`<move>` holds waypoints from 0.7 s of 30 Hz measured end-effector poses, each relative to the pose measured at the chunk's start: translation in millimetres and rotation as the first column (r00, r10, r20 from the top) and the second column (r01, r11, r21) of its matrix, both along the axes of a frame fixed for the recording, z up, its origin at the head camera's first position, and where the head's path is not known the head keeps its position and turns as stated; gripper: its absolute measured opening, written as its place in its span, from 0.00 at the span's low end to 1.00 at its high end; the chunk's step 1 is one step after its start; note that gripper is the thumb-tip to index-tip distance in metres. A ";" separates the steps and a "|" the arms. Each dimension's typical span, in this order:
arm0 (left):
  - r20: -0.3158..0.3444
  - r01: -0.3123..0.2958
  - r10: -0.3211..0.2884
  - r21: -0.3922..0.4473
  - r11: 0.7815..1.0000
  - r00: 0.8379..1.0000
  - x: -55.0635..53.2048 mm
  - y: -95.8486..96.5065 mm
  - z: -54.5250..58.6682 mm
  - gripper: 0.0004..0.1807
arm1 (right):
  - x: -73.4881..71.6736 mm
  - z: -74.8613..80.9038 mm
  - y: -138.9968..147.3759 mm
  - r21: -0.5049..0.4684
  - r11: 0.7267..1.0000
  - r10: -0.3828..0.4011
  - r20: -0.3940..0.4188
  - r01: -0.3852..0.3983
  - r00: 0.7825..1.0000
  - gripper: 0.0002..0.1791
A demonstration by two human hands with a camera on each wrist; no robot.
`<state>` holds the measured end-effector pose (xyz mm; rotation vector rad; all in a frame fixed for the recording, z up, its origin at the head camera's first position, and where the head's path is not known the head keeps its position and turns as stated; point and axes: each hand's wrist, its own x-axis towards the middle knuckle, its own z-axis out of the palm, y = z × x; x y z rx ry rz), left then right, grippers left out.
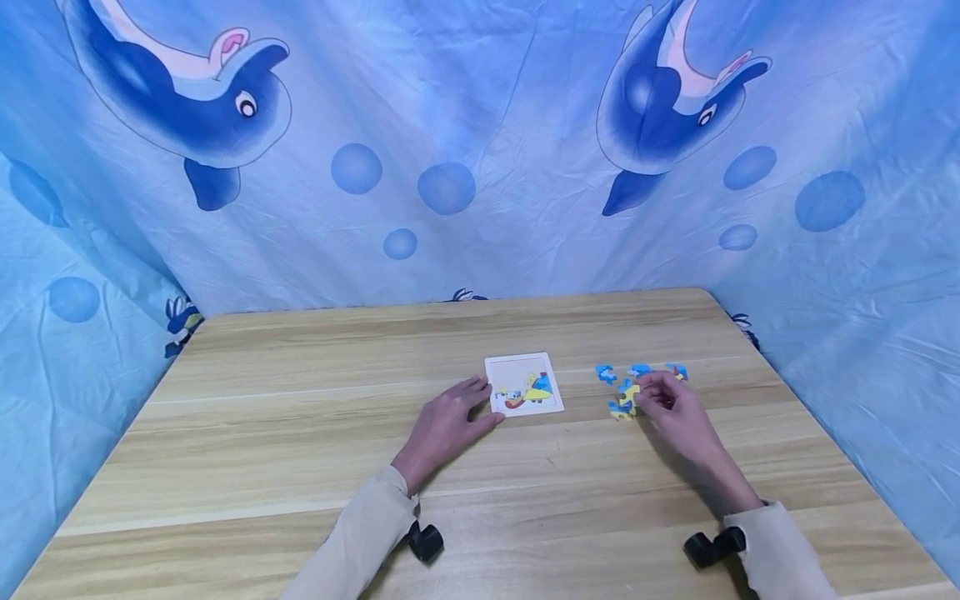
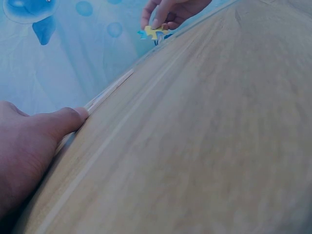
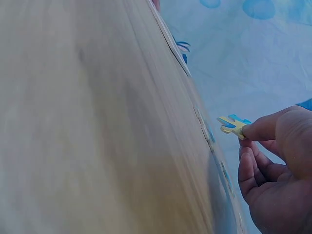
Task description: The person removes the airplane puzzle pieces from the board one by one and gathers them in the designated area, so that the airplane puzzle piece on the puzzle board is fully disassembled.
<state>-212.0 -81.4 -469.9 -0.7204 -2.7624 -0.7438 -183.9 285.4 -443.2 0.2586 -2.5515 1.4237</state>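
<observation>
A yellow and blue jigsaw piece (image 3: 233,126) is pinched between thumb and fingers of my right hand (image 1: 681,421), raised above the table in both wrist views. Below and around that hand lie several loose puzzle pieces (image 1: 606,374), mostly blue with yellow and red parts. To the left is a square puzzle board (image 1: 525,360) with a white frame, its lower part filled with a yellow, red and blue picture. My left hand (image 1: 450,421) rests at the board's left edge, fingers extended, with the thumb (image 2: 73,117) touching the near corner.
The wooden table (image 1: 300,400) has light and dark grain bands. Behind and beside it hangs a blue curtain (image 1: 510,233) printed with dolphins and bubbles. Black wrist cameras sit on both cuffs, the left camera (image 1: 426,542) and the right camera (image 1: 705,550).
</observation>
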 end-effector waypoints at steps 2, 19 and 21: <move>-0.002 -0.001 0.001 0.000 1.000 1.000 0.0 0.0 0.0 0.33 | 1.2 -0.7 4.6 0.014 1.000 -0.001 -0.016 0.001 1.000 0.12; -0.007 -0.004 0.004 0.002 1.000 1.000 -0.7 0.2 -0.9 0.33 | 8.0 -4.9 36.0 0.140 0.987 -0.074 -0.031 0.078 0.997 0.09; -0.007 -0.004 0.004 0.003 1.000 1.000 -0.9 0.1 -1.1 0.33 | 7.8 -4.4 36.8 0.164 0.983 -0.085 -0.023 0.087 0.996 0.08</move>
